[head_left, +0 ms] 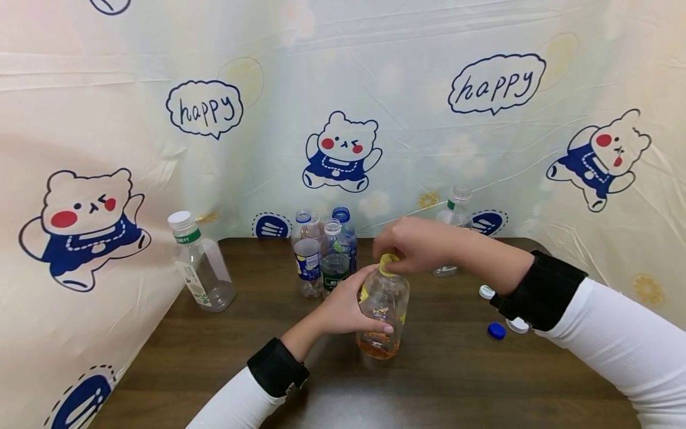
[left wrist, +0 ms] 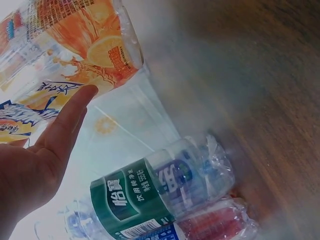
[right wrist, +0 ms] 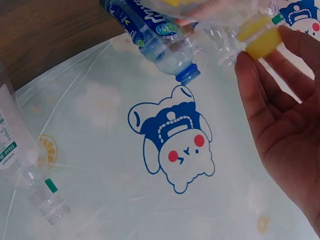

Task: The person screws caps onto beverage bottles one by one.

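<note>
A large clear bottle [head_left: 395,304] with an orange-fruit label stands on the table in front of the person, a little orange liquid at its bottom. My left hand [head_left: 343,305] grips its side, thumb across the front and the fingers mostly hidden behind. In the left wrist view that thumb lies along the printed label [left wrist: 107,52]. At the top, my right hand [head_left: 415,244] pinches the yellow cap [head_left: 387,262] at the bottle's mouth. The right wrist view shows thumb and fingertips on either side of the yellow cap [right wrist: 264,42].
Several uncapped bottles [head_left: 308,268] cluster behind the left hand. A white-capped bottle [head_left: 206,274] stands at the left. Another open bottle [head_left: 460,199] is partly behind the right forearm. A blue cap [head_left: 496,331] and white caps [head_left: 517,325] lie at the right.
</note>
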A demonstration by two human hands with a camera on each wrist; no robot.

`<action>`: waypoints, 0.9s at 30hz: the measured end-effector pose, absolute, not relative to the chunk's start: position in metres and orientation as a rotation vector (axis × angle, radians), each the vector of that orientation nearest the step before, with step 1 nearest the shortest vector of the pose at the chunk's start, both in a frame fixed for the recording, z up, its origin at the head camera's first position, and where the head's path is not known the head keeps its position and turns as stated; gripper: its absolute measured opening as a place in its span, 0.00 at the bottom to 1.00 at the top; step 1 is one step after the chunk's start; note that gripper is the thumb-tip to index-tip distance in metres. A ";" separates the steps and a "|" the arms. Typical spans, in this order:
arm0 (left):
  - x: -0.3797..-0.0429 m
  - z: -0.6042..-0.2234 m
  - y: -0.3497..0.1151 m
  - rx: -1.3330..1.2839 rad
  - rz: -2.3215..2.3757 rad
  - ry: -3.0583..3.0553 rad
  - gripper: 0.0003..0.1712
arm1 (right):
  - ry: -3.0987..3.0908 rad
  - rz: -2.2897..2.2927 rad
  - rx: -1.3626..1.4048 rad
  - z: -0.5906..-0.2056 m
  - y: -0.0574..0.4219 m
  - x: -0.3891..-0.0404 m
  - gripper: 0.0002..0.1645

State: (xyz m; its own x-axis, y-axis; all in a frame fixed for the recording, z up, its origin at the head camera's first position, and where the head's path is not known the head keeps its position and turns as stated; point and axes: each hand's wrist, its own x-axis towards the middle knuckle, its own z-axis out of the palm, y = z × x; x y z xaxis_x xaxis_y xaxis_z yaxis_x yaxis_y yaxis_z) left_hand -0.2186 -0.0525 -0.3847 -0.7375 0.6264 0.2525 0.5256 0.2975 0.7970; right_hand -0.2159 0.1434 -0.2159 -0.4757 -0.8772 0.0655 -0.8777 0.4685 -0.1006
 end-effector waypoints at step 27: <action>-0.207 -0.366 -0.053 1.069 1.445 2.396 0.57 | -2.695 0.179 1.702 -0.206 0.145 -0.218 0.08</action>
State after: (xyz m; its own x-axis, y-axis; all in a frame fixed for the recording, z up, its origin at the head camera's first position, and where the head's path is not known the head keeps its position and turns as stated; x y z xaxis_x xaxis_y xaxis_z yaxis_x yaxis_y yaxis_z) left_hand -0.2074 -0.0526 -0.3664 -0.7358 0.6383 0.2260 0.4978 0.2835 0.8197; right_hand -0.2184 0.1452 -0.2061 -0.4306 -0.9024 0.0164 -0.8966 0.4257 -0.1219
